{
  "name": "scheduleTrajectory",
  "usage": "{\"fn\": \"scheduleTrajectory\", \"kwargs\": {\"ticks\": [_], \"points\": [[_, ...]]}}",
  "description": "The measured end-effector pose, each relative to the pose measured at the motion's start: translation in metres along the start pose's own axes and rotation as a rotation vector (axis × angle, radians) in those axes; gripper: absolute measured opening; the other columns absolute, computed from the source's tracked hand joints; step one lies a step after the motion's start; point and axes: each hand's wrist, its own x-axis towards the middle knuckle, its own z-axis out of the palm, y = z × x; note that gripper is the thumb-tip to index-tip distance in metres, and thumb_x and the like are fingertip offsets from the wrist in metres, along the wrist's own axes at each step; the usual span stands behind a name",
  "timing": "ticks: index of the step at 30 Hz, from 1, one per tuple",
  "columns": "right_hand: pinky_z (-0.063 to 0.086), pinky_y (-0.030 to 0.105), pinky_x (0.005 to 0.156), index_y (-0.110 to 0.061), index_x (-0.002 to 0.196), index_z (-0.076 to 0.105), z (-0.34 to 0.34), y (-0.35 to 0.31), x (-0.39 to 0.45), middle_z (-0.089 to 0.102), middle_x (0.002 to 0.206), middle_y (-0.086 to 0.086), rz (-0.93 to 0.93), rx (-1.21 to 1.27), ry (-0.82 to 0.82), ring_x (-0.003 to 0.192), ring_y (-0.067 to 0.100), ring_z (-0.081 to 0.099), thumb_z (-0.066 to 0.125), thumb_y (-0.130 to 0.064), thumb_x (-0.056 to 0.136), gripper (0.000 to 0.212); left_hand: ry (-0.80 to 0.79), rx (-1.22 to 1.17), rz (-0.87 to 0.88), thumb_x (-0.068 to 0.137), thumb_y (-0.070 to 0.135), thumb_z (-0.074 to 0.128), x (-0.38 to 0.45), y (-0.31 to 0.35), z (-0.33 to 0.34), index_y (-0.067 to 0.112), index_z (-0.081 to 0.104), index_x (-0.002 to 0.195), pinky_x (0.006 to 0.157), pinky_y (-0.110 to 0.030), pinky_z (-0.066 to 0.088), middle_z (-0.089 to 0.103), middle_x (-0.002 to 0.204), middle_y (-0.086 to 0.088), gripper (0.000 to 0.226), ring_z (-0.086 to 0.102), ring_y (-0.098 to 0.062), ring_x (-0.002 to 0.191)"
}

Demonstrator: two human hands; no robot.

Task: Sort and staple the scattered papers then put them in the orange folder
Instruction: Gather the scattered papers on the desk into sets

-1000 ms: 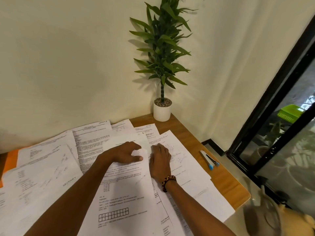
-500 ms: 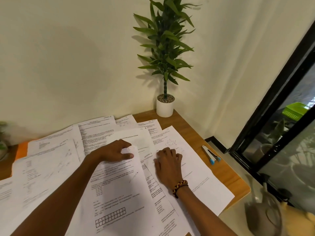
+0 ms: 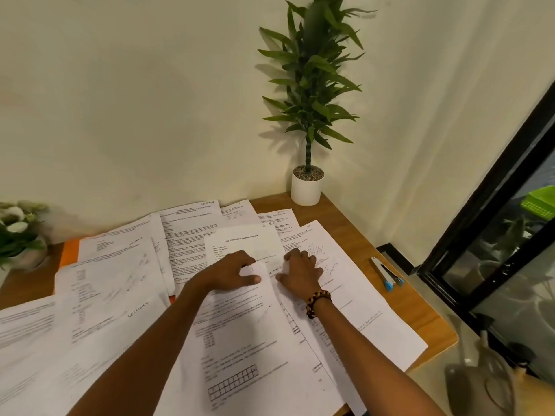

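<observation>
I face a plain cream wall [image 3: 135, 100], unmarked, meeting a second wall at the far right corner. My wooden table [image 3: 357, 235] fills that corner. A potted plant [image 3: 309, 115] in a white pot stands at the far corner, casting a soft shadow leftward. White flowers [image 3: 15, 223] sit far left. A black-framed glass door [image 3: 492, 223] runs along the right (greenery behind it), above pale floor [image 3: 432, 382].

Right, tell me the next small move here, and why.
Probably lift the sheet with the grid clear and start a pile: the left hand already pinches its top edge, the right hand lies on the neighbouring papers, and the stapler lies untouched.
</observation>
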Motion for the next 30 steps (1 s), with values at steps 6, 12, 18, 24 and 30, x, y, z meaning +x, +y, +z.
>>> {"fn": "scheduleTrajectory", "kwargs": {"ticks": [6, 12, 18, 24, 30], "points": [[0.034, 0.037, 0.087, -0.028, 0.11, 0.054, -0.006, 0.011, -0.001, 0.059, 0.102, -0.005, 0.018, 0.234, -0.033, 0.099, 0.015, 0.055, 0.081, -0.026, 0.078, 0.042, 0.059, -0.09, -0.053, 0.083, 0.054, 0.075, 0.013, 0.013, 0.008, 0.024, 0.057, 0.132, 0.105, -0.032, 0.042, 0.053, 0.134, 0.01, 0.06, 0.052, -0.013, 0.123], [0.051, 0.033, 0.085, -0.025, 0.111, 0.058, -0.007, 0.023, -0.006, 0.062, 0.099, 0.0, -0.029, 0.397, 0.011, 0.088, 0.013, 0.058, 0.078, -0.006, 0.081, 0.041, 0.059, -0.143, -0.037, 0.086, 0.035, 0.078, 0.016, 0.01, 0.018, 0.027, 0.056, 0.131, 0.108, -0.038, 0.042, 0.052, 0.139, 0.004, 0.051, 0.049, -0.018, 0.128], [0.053, 0.033, 0.082, -0.019, 0.103, 0.068, -0.007, 0.027, -0.008, 0.061, 0.101, 0.005, -0.088, 0.403, 0.043, 0.086, 0.013, 0.057, 0.072, -0.002, 0.085, 0.025, 0.153, -0.072, -0.1, 0.087, 0.047, 0.074, 0.013, 0.001, 0.017, 0.016, 0.053, 0.137, 0.098, -0.033, 0.043, 0.051, 0.144, -0.002, 0.062, 0.052, -0.022, 0.125], [0.042, 0.045, 0.096, -0.04, 0.078, 0.066, 0.0, 0.014, -0.01, 0.063, 0.097, -0.012, -0.115, 0.362, 0.046, 0.107, 0.016, 0.051, 0.066, -0.042, 0.09, 0.012, 0.089, -0.014, -0.107, 0.093, 0.055, 0.061, -0.005, -0.02, -0.007, 0.018, 0.041, 0.15, 0.117, -0.044, 0.033, 0.037, 0.16, -0.004, 0.071, 0.037, -0.025, 0.144], [0.039, 0.038, 0.084, -0.032, 0.064, 0.061, 0.011, -0.008, -0.016, 0.064, 0.081, -0.007, -0.261, 0.45, 0.043, 0.092, 0.02, 0.055, 0.066, -0.018, 0.094, 0.034, 0.149, -0.025, -0.037, 0.099, 0.05, 0.054, -0.016, -0.02, -0.012, 0.018, 0.043, 0.15, 0.117, -0.042, 0.032, 0.042, 0.158, -0.002, 0.062, 0.038, -0.025, 0.145]]}}
